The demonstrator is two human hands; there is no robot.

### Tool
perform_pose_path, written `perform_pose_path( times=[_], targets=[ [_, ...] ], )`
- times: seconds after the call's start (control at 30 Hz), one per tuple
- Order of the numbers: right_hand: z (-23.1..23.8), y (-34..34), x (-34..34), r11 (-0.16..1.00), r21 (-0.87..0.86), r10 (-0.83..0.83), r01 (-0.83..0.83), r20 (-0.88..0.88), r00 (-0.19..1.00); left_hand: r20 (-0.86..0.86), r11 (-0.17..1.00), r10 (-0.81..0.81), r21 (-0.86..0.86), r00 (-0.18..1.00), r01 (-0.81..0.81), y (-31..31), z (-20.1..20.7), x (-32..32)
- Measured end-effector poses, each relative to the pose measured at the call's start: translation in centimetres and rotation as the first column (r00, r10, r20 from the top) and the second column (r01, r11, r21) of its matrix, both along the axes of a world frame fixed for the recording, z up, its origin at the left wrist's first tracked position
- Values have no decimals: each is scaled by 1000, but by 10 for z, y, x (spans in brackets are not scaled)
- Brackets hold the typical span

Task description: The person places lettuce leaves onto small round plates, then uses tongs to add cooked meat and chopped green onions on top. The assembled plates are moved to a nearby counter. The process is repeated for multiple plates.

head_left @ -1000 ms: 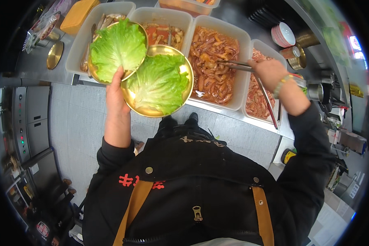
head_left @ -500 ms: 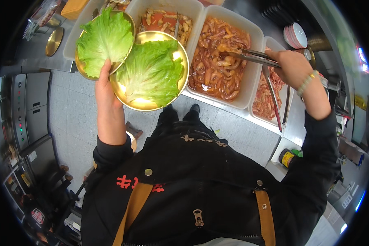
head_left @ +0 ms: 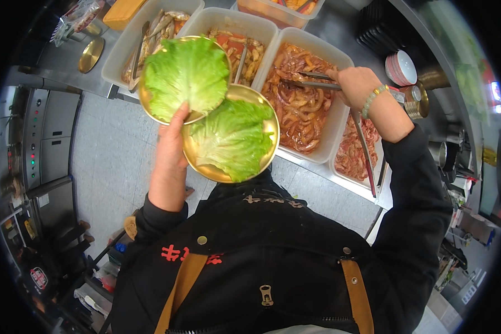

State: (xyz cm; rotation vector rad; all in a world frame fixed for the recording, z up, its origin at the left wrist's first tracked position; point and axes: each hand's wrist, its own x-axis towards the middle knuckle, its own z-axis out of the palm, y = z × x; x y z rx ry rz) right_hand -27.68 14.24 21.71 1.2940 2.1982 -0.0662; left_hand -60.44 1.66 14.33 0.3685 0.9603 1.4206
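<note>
My left hand (head_left: 173, 142) grips two round gold plates, its thumb over the rim of the smaller plate (head_left: 143, 100), which overlaps the larger plate (head_left: 271, 139). A green lettuce leaf (head_left: 186, 72) covers the smaller one; another lettuce leaf (head_left: 231, 136) lies on the larger. My right hand (head_left: 360, 86) is closed round metal tongs (head_left: 317, 85). Their tips rest in glossy reddish-brown marinated meat strips (head_left: 303, 125), inside a translucent plastic tub (head_left: 335, 122). I cannot make out whether the tips hold a strip.
Left of this tub stand two more tubs of food, one with a tub rim (head_left: 112, 72), each with tongs. To the right, a tray of sliced raw meat (head_left: 357, 147) has red-handled tongs (head_left: 367, 158) across it. Stacked bowls (head_left: 401, 68) and a gold dish (head_left: 91, 55) sit farther off.
The plates have shifted right and nearer to my body in the view. My right hand and the tongs have moved left, and the tips now sit in another part of the meat.
</note>
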Motion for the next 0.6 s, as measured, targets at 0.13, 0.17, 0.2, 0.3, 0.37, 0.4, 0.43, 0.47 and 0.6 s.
perform_pose_path(
  times=[0.13,0.17,0.2,0.3,0.37,0.4,0.43,0.47,0.6],
  targets=[
    [7,-13,12,995,96,8,-5,-36,999,85,994,-56,-94,995,64,-3,3,18],
    [7,-13,15,996,91,-8,12,-45,999,98,992,-72,-92,993,81,-3,4,20],
    [5,-12,18,996,81,-24,28,-53,998,85,993,-71,-85,994,78,-3,4,21],
    [-3,-8,23,998,26,-59,59,6,998,72,996,-69,-51,995,72,-4,4,23],
    [-10,-6,23,999,32,-9,11,-71,997,73,997,-60,-41,996,63,-5,3,24],
    [-13,-6,23,999,36,28,-24,-120,992,56,997,-57,-46,997,59,-5,3,24],
    [-15,-6,24,998,60,21,-13,-129,991,44,997,-55,-45,998,57,-6,2,24],
    [-17,-6,25,998,62,19,-9,-161,987,32,997,-55,-45,998,57,-6,1,24],
    [-9,-6,35,992,114,81,-57,-220,972,46,992,-98,-76,994,101,-4,0,24]
  ],
)
